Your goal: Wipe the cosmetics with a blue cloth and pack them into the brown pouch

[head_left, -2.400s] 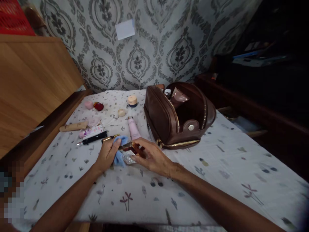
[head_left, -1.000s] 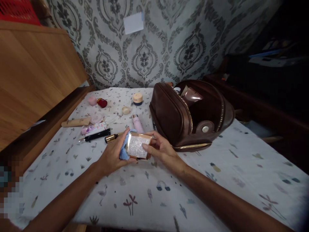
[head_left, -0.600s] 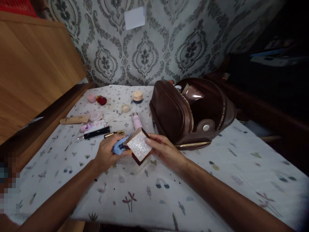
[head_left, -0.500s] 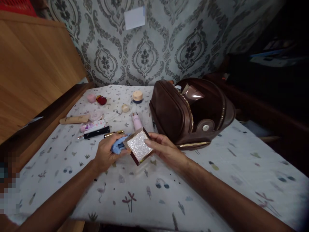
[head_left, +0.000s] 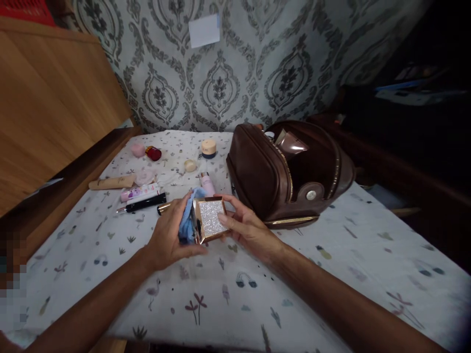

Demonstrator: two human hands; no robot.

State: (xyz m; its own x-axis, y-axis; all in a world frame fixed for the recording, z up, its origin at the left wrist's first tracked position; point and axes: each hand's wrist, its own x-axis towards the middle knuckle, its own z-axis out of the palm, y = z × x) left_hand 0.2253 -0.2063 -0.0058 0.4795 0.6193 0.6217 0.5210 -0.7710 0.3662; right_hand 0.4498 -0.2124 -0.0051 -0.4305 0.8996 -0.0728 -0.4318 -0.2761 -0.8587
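Above the cloth, my right hand [head_left: 248, 225] grips a glittery box with rose-gold edges [head_left: 212, 218], thumb on its sparkling face. My left hand [head_left: 167, 234] holds a crumpled blue cloth [head_left: 187, 223] against the box's left side. The left fingers curl behind the cloth and are partly hidden. Just behind the box lies a pale pink tube [head_left: 208, 183]. Left of the cloth, a gold-coloured tube [head_left: 164, 209] is partly covered by my left hand. A black pen-like tube [head_left: 146, 202] lies beyond it.
An open brown leather bag [head_left: 257, 171] stands at right with a shiny pink tube [head_left: 293, 143] inside. A cream jar [head_left: 208, 148], a small round pot [head_left: 190, 165], a red bottle [head_left: 153, 153] and a beige tube [head_left: 112, 183] lie on the printed sheet [head_left: 257, 304]. A wooden cabinet [head_left: 62, 93] borders the left.
The box has turned more upright, its glitter face now squarer to me. My left hand has opened wider, with the blue cloth spread along the box's left side.
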